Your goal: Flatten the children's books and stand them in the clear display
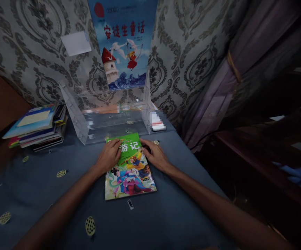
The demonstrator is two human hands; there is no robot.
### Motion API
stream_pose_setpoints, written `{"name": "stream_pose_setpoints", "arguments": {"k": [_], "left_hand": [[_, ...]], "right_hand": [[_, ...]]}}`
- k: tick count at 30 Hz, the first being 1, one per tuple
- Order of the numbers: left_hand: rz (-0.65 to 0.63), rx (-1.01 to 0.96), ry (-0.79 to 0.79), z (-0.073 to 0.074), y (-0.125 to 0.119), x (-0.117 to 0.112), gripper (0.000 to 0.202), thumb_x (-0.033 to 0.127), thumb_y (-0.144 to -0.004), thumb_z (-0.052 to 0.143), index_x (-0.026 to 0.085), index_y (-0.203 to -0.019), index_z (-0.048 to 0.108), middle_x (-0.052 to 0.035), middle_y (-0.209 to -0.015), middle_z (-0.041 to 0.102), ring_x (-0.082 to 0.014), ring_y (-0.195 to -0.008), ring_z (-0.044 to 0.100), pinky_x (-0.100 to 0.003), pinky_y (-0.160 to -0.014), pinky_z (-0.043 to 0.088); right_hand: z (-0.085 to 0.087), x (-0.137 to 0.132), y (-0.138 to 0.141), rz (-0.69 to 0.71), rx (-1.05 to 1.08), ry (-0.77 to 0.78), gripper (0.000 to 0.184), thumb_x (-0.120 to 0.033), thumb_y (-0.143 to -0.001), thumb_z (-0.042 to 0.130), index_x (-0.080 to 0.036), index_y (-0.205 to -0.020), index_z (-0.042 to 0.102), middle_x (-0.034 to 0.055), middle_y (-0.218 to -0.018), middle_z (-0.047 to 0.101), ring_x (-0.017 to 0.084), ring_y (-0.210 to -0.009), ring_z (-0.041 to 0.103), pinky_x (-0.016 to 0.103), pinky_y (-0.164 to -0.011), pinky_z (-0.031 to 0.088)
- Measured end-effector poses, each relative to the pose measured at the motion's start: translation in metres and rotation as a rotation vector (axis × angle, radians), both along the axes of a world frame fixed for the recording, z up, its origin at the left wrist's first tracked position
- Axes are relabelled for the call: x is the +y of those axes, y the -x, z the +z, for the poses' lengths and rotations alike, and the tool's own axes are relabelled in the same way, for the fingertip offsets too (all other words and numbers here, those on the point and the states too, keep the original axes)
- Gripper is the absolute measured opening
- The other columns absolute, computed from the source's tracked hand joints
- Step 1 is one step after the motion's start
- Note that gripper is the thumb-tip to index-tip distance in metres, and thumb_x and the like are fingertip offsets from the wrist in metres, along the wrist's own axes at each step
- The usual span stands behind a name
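A green-topped picture book [132, 173] with white Chinese characters and colourful figures lies face up on the cloth. My left hand [110, 154] rests across its upper left part, fingers lying on the cover and hiding some of the title. At the upper right edge, my right hand [155, 154] has its fingers bent against the book, the thumb close to the cover. Just beyond the book stands a clear plastic rack [81, 126] with stepped side panels. A tall blue book [126, 59] with red characters, a tower and waves stands upright behind the rack.
A stack of books [39, 125] sits on the left of the blue patterned tablecloth [69, 198]. A partly pixelated white item [157, 121] lies right of the rack. Patterned wall covering [192, 52] rises behind; a tied curtain [218, 86] hangs at the right.
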State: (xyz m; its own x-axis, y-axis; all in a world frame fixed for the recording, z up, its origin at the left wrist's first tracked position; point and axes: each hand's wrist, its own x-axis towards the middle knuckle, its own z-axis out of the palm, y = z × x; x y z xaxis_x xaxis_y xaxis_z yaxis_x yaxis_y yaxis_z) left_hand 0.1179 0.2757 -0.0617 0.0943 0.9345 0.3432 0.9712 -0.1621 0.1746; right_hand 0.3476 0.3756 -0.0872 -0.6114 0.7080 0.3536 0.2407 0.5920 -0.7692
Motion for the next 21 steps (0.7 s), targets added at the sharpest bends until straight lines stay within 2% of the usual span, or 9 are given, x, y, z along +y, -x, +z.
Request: {"name": "stream_pose_setpoints", "arguments": {"k": [6,12,21], "left_hand": [[-0.05,0.06,0.057,0.007,-0.021,0.028,0.036,0.019,-0.096,0.046,0.015,-0.129,0.061,-0.013,-0.135,0.062,-0.0272,-0.123,0.058,-0.045,-0.106,0.045],[-0.154,0.123,0.073,0.011,-0.033,0.05,0.039,0.018,-0.098,0.043,0.018,-0.134,0.057,-0.0114,-0.137,0.061,-0.0261,-0.123,0.056,-0.042,-0.099,0.045],[-0.191,0.151,0.088,0.01,-0.034,0.056,0.044,0.014,-0.097,0.043,0.017,-0.139,0.053,-0.0117,-0.142,0.058,-0.0258,-0.125,0.053,-0.042,-0.097,0.043]], "right_hand": [[-0.003,0.003,0.001,0.018,0.082,0.023,0.053,-0.021,-0.091,0.046,-0.016,-0.144,0.049,0.0139,-0.131,0.068,0.026,-0.116,0.067,0.047,-0.101,0.052],[-0.007,0.005,0.0,0.005,0.102,0.037,0.055,-0.02,-0.091,0.049,-0.023,-0.146,0.046,0.0104,-0.129,0.07,0.025,-0.115,0.068,0.048,-0.101,0.053],[-0.007,0.005,-0.001,0.021,0.1,0.018,0.054,-0.02,-0.093,0.045,-0.021,-0.147,0.044,0.0125,-0.131,0.069,0.025,-0.117,0.067,0.048,-0.1,0.054]]}}
